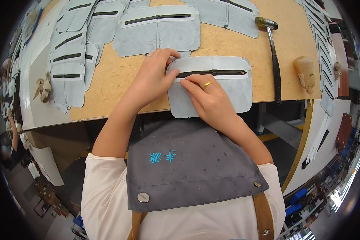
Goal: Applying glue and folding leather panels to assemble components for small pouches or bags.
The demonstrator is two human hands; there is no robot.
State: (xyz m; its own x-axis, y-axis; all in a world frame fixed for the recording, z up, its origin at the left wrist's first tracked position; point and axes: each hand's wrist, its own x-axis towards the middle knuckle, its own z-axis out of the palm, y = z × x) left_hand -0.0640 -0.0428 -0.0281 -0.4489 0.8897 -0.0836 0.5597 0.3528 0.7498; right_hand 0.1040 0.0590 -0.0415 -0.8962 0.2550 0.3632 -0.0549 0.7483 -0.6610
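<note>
Pale-grey rounded panel with a white-edged slot [239, 94] sits at the tabletop [120, 90]'s near edge, lower part hanging past it. Black zip strip [230, 73] runs along the slot. Left hand [153, 78] curls at the panel's upper-left corner, thumb by the strip's left end; right hand [213, 96] has thumb and index close together just below it. Fingertips hide the contact, so can't tell if either is pinching or just pressing.

Risks, my read: overhang flexes under finger pressure, panel creeps or creases. Uneven push at the left end could skew the strip or wrinkle the white border. Large grey fabric panel [158, 34] lies just beyond; a slide forward could snag it. Black-handled hammer [274, 60] right of the panel, handle end at the edge: a stray elbow could knock it off.
</note>
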